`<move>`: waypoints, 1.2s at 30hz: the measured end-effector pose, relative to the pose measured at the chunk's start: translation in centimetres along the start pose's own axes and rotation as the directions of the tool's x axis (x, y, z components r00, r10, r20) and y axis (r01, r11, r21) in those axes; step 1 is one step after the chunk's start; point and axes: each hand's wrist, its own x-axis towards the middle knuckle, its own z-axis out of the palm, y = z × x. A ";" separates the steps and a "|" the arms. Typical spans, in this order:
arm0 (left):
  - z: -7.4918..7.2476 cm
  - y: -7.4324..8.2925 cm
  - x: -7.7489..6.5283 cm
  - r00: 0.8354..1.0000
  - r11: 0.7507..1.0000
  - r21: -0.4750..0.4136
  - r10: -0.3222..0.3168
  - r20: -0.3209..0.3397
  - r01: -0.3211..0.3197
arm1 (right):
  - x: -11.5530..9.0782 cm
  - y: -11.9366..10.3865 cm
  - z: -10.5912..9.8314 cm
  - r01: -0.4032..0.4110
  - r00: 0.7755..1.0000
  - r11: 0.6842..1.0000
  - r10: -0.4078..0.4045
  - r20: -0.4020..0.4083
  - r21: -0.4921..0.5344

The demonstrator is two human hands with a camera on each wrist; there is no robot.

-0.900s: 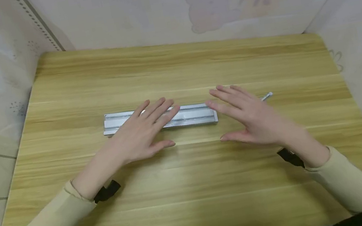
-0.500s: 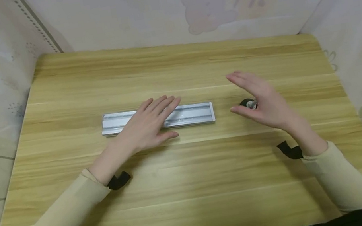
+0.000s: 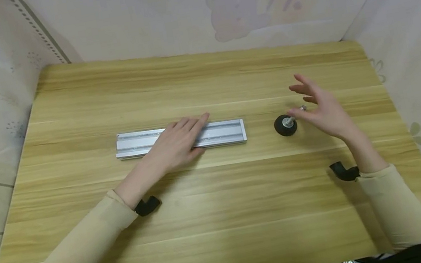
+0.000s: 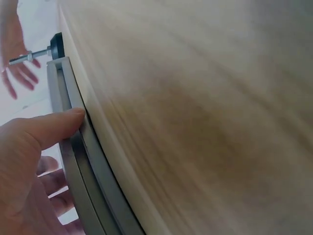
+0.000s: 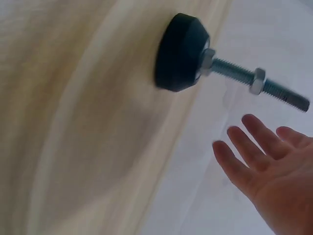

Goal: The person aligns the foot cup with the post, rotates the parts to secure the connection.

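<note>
A silver aluminium profile [image 3: 223,133] with grooves lies lengthwise on the wooden table. My left hand [image 3: 174,142] grips it across its width: in the left wrist view the thumb [image 4: 58,128] presses the near side and the fingers reach over to the far side, their tips partly hidden. To the right of the profile a levelling foot [image 3: 284,127] stands on its round black base, its threaded stud with a nut [image 5: 257,81] pointing up. Right beside the stud is my right hand [image 3: 327,111], fingers spread and apart from it in the right wrist view.
The wooden table [image 3: 226,222] has rounded corners and runs up to a patterned wall covering [image 3: 131,18] at the back. Similar coverings hang at the left and right sides. A black strap [image 3: 147,206] sits on each wrist.
My left hand has come down onto the profile and taken hold of it. My right hand has moved right and turned on its side, uncovering the levelling foot.
</note>
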 end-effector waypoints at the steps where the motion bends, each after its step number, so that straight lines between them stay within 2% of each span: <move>1: -0.1 0.0 0.1 1.000 1.000 0.001 -0.005 0.011 0.005 | 0.0 0.3 -0.1 -0.022 1.000 1.000 0.022 0.020 0.013; 7: -0.5 -0.3 0.7 0.998 0.999 -0.010 -0.033 0.062 0.033 | 0.1 0.9 -0.4 -0.130 0.982 0.987 0.114 0.147 0.098; 12: -0.8 -0.4 0.9 0.998 1.000 0.002 -0.029 0.064 0.029 | 0.3 2.1 0.3 -0.164 0.962 0.985 0.147 0.230 0.055; 14: -0.9 -0.4 1.0 0.999 1.000 0.013 -0.015 0.044 0.014 | 0.5 3.1 0.7 -0.153 0.960 0.988 0.141 0.242 0.030; 18: -1.2 -0.2 1.1 1.000 0.999 0.030 0.014 -0.027 -0.013 | 0.8 3.7 1.1 -0.125 0.960 0.992 0.127 0.249 -0.023; 23: -2.6 0.3 1.1 0.989 1.000 0.003 0.022 -0.149 -0.022 | 1.1 4.0 1.8 -0.102 0.963 0.991 0.121 0.241 -0.088; 27: -4.1 0.6 0.7 0.972 1.000 -0.019 0.015 -0.235 -0.020 | 1.5 4.2 2.5 -0.081 0.963 0.990 0.107 0.246 -0.113; 30: -5.1 0.7 0.3 0.951 0.999 -0.043 0.003 -0.310 -0.017 | 2.0 4.4 2.9 -0.054 0.965 0.990 0.086 0.246 -0.133; 32: -5.7 0.7 0.1 0.928 0.997 -0.070 -0.010 -0.371 -0.017 | 2.5 4.4 3.2 -0.035 0.967 0.990 0.068 0.245 -0.137; 36: -6.5 1.1 -0.1 0.871 0.988 -0.154 -0.063 -0.487 -0.014 | 3.1 4.6 3.5 -0.030 0.967 0.989 0.065 0.248 -0.142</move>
